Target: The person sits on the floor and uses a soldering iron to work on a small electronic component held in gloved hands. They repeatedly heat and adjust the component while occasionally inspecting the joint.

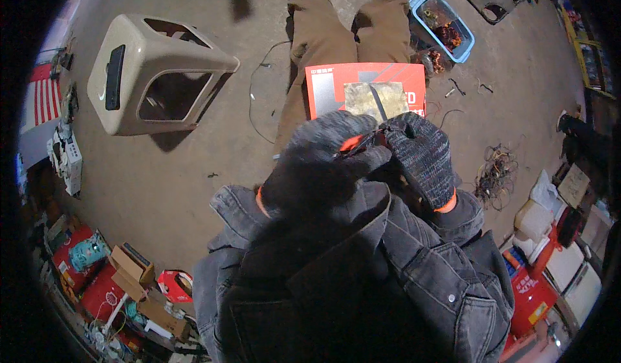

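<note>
My left hand (317,153), in a grey knitted glove, is closed in front of my chest, partly in deep shadow. Close against it, my right hand (420,153) is also closed, its orange cuff showing at the wrist. Between the fingers is something small and dark, mostly hidden; an orange-red patch shows beside the left fingers, and I cannot tell what it belongs to. Just beyond the hands, a red and white printed box or board (326,91) lies across my thighs. On it rests a worn yellowish square piece (359,98) with a narrow dark strip (378,103) across it.
A beige plastic housing (145,53) with openings stands on the floor at left. A blue-rimmed clear bin (467,54) holding coppery scraps stands by my right leg. Tangled wires (497,172) lie at right. Cardboard boxes (132,269) and red containers crowd the lower left; more clutter fills the lower right.
</note>
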`<action>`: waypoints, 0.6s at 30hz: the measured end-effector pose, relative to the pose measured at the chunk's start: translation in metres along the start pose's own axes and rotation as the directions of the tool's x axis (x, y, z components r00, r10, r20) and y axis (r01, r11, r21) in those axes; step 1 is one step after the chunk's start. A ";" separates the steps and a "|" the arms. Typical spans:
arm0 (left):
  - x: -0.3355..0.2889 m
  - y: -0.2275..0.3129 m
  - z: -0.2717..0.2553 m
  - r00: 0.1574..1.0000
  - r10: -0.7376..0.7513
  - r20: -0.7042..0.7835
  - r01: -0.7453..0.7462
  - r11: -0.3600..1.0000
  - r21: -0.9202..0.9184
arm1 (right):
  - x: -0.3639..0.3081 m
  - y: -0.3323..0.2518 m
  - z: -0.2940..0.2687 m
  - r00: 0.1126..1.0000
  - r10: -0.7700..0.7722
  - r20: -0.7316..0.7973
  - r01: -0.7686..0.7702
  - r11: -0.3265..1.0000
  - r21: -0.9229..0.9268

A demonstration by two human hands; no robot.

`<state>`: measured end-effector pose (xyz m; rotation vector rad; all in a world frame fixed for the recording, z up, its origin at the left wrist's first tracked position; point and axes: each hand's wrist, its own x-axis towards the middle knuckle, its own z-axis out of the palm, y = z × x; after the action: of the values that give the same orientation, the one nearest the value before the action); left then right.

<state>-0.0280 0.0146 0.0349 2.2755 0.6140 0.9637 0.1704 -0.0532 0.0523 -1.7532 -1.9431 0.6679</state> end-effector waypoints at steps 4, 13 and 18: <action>-0.002 0.007 -0.003 0.977 -0.003 0.215 -0.045 0.975 0.216 | 0.000 -0.003 0.001 0.999 0.000 0.037 -0.002 0.999 0.052; -0.017 -0.004 -0.004 0.941 -0.336 0.027 0.334 0.918 -0.213 | -0.006 -0.009 -0.001 0.967 -0.252 0.042 0.255 0.956 -0.142; -0.030 -0.016 0.015 0.821 -0.571 -0.008 0.519 0.752 -0.405 | -0.006 -0.007 0.002 0.960 -0.256 0.115 0.277 0.931 -0.237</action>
<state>-0.0390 0.0031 0.0012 1.5483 0.9847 0.8435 0.1646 -0.0595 0.0551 -1.5742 -2.3560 0.4181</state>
